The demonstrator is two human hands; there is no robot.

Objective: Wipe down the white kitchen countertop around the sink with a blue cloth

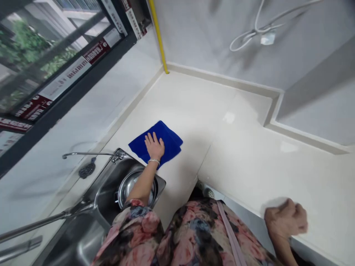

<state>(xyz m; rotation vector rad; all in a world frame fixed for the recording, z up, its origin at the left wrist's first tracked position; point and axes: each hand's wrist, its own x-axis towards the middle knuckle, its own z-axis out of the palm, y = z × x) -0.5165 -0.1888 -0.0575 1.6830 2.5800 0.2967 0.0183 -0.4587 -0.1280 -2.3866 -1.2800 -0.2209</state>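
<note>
My left hand (154,146) lies flat on a folded blue cloth (170,142), its fingers stretched out and slightly spread. The cloth rests on the cream countertop (235,155), just past the sink's corner. A pale bracelet circles my left wrist. At the lower right, my right hand (287,218) is closed in a fist by the counter's front edge. No object shows in that fist, and it is a little blurred.
A steel sink (97,225) with a round metal pot (130,186) is at the left. A thin faucet (88,153) and a dark scrubber (87,170) are beside it. A yellow pipe (158,35) meets the counter's back corner. White cables (257,31) hang from the wall.
</note>
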